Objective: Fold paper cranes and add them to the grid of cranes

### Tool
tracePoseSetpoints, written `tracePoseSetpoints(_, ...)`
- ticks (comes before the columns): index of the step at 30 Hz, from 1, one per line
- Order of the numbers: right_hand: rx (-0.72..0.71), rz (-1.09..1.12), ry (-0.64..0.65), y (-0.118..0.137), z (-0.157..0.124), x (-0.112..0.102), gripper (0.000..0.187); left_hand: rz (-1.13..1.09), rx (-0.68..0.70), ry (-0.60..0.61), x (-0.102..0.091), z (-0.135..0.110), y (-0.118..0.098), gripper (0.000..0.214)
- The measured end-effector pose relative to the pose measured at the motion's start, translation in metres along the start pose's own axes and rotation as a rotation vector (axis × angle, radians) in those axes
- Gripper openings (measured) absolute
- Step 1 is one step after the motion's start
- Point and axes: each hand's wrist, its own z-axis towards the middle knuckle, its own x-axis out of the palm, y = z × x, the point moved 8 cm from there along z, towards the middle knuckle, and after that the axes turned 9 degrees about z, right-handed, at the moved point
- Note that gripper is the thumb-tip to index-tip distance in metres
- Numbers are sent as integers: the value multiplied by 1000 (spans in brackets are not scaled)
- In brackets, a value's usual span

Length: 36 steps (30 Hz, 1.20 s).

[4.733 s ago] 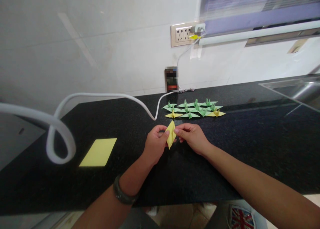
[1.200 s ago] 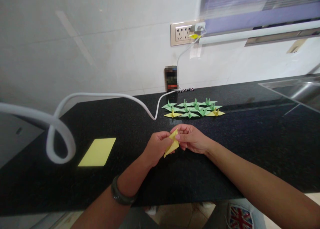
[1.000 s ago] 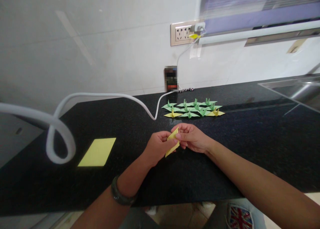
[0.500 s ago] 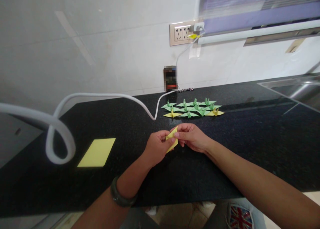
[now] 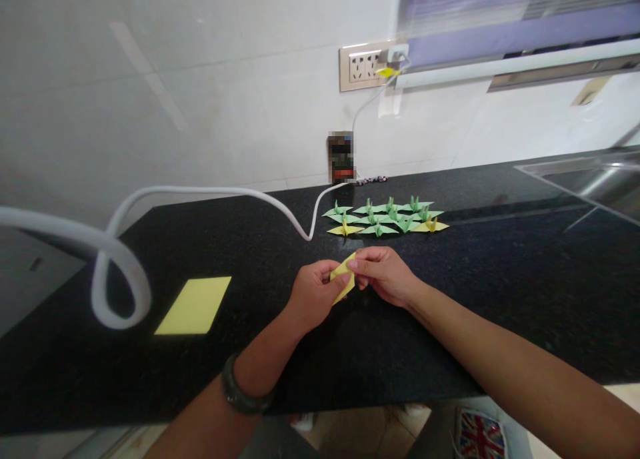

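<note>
A small piece of folded yellow paper (image 5: 343,272) is held above the dark counter between my two hands. My left hand (image 5: 314,295) grips its left side, thumb lying across the front. With thumb and fingers, my right hand (image 5: 384,273) pinches the upper right edge. Part of the paper is hidden behind my fingers. Just beyond my hands stand several green paper cranes (image 5: 379,229) in rows, with a yellow paper crane (image 5: 345,228) at the near left and another yellow crane (image 5: 431,225) at the near right.
Flat yellow paper (image 5: 194,305) lies on the black counter (image 5: 410,359) at left. A thick white cable (image 5: 225,191) loops across the left side towards a phone-like, pixelated object (image 5: 341,157) against the wall. A metal sink (image 5: 600,179) is at far right, a wall socket (image 5: 357,67) above.
My hands and the folded paper have shifted very slightly. The fingers of my right hand have moved a little at the paper's upper edge. Everything else looks the same.
</note>
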Motion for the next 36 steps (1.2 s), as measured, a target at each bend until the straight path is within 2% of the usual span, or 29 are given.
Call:
tracePoseSetpoints(8, -131, 87, -163, 18, 0, -14, 14, -71, -79, 45, 4, 0, 4, 22)
tracePoseSetpoints(11, -70, 81, -125, 15, 2, -13, 18, -94, -88, 45, 5, 0, 5, 22)
tracePoseSetpoints(14, 34, 3, -24, 4, 2, -4, 22, -117, -77, 36, 4, 0, 4, 23)
tracePoseSetpoints(16, 53, -73, 26, -2, 0, 2, 24, -123, -72, 45, 5, 0, 4, 23)
tracePoseSetpoints(19, -11, -152, -16, 0, -1, 2, 21, -111, -66, 63, 7, -1, 3, 23)
tracePoseSetpoints(23, -96, -168, -130, 10, -1, -6, 28, -62, -68, 69, 7, -1, 3, 22)
tracePoseSetpoints(26, -124, -306, -92, 17, -1, -3, 23, 11, -39, 66, 7, 1, 5, 21)
tracePoseSetpoints(28, -126, -450, -46, 18, -1, 0, 22, 67, 18, 41, 5, 3, 5, 19)
tracePoseSetpoints(30, -138, -550, -58, 19, -1, -1, 22, 90, 66, -10, 0, 4, 5, 21)
tracePoseSetpoints(33, -158, -571, -118, 20, -1, -8, 24, 109, 98, -114, -10, 5, 5, 27)
tracePoseSetpoints(36, -166, -577, -92, 18, -1, -8, 23, 156, 129, -210, -21, 5, 2, 28)
